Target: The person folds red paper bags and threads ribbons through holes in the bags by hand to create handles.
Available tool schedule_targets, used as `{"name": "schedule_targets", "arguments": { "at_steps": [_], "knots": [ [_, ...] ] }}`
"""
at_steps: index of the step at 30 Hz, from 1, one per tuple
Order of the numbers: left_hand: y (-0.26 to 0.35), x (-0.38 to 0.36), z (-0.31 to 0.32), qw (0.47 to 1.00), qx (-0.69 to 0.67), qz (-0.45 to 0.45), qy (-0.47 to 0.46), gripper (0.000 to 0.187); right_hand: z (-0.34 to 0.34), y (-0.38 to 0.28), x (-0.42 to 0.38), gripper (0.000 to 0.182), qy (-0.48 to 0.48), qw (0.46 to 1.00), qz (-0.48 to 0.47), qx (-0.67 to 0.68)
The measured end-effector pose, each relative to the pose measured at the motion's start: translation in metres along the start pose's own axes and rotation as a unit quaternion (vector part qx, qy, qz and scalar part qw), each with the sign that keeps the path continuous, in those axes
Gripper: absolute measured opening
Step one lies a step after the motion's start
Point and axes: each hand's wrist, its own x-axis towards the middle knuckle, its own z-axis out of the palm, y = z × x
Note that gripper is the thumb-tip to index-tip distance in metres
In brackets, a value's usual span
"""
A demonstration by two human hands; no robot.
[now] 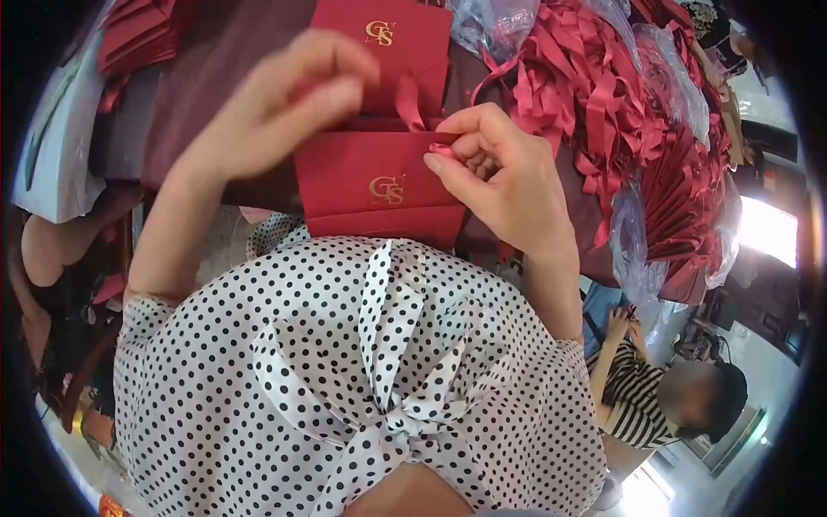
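A red paper bag [345, 177] with a gold emblem lies flat in front of me, near my body. My right hand [508, 185] is closed at its upper right edge, thumb and fingers pinching a red ribbon [444, 150]. Another length of ribbon [409, 103] rises from the bag's opening. My left hand [284, 108] hovers at the upper left of the bag, slightly blurred, with its fingers bent and the thumb apart from them. Nothing shows in it. Just beyond lies a second red bag [413, 65] with the same emblem.
A large pile of red ribbon-handled bags [594, 95] with clear plastic wrap [633, 233] covers the right side of the dark red table [228, 43]. More red bags [138, 39] are stacked at upper left, by a white box [69, 146]. A person in a striped shirt [633, 396] sits at lower right.
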Motion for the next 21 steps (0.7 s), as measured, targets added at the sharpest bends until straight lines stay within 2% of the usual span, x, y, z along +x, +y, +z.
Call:
{"name": "schedule_targets", "arguments": {
  "at_steps": [1,2,3,4,5,7,9,10,11,12,13,16,17,18,21],
  "knots": [
    [0.007,-0.010,0.001,0.996,-0.081,-0.014,-0.044,0.022,0.000,0.002,0.002,0.023,-0.002,1.000,-0.004,-0.001],
    [0.013,-0.022,0.003,0.982,-0.165,-0.042,-0.086,0.021,0.002,0.005,0.003,0.023,0.000,1.000,-0.004,0.000],
    [0.010,-0.024,-0.003,0.981,-0.035,0.109,-0.156,0.018,0.003,0.010,0.002,0.027,-0.003,1.000,-0.009,0.008],
    [0.017,-0.035,0.002,0.986,-0.071,0.034,-0.149,0.014,0.004,0.012,0.001,0.032,-0.006,1.000,-0.012,0.015],
    [0.013,-0.038,0.007,0.985,-0.074,0.034,-0.150,0.014,-0.002,0.009,-0.001,0.032,-0.006,1.000,-0.009,0.014],
    [0.005,-0.044,0.009,0.993,-0.060,0.031,-0.100,0.026,-0.020,-0.004,-0.009,0.033,-0.107,0.990,0.071,0.065],
    [0.009,-0.044,0.011,0.996,-0.044,0.033,-0.071,0.029,-0.037,0.003,-0.035,0.043,-0.112,0.972,0.056,0.199],
    [0.011,-0.044,0.013,0.998,-0.028,0.036,-0.045,0.033,-0.043,-0.004,-0.045,0.039,-0.048,0.957,-0.025,0.284],
    [0.010,-0.043,0.014,0.999,-0.027,0.032,-0.025,0.033,-0.049,-0.001,-0.052,0.032,0.010,0.963,-0.115,0.243],
    [0.009,-0.044,0.016,0.999,-0.026,0.029,-0.023,0.033,-0.075,0.035,-0.053,0.027,-0.194,0.903,-0.254,0.287],
    [0.009,-0.043,0.018,0.998,-0.061,0.001,-0.011,0.034,-0.075,0.028,-0.050,0.027,-0.194,0.903,-0.255,0.288],
    [0.012,-0.035,0.022,0.994,-0.103,-0.033,-0.002,0.035,-0.082,-0.011,-0.054,0.013,-0.142,0.853,-0.269,0.425],
    [0.013,-0.033,0.024,0.993,-0.107,-0.044,-0.001,0.035,-0.087,-0.011,-0.059,0.009,-0.166,0.845,-0.255,0.439],
    [0.014,-0.032,0.027,0.993,-0.108,-0.044,-0.002,0.035,-0.086,-0.010,-0.059,0.009,-0.165,0.846,-0.254,0.438],
    [0.017,-0.030,0.031,0.992,-0.118,-0.055,-0.010,0.035,-0.069,-0.007,-0.049,0.013,-0.027,0.892,-0.322,0.315]
  ]
}}
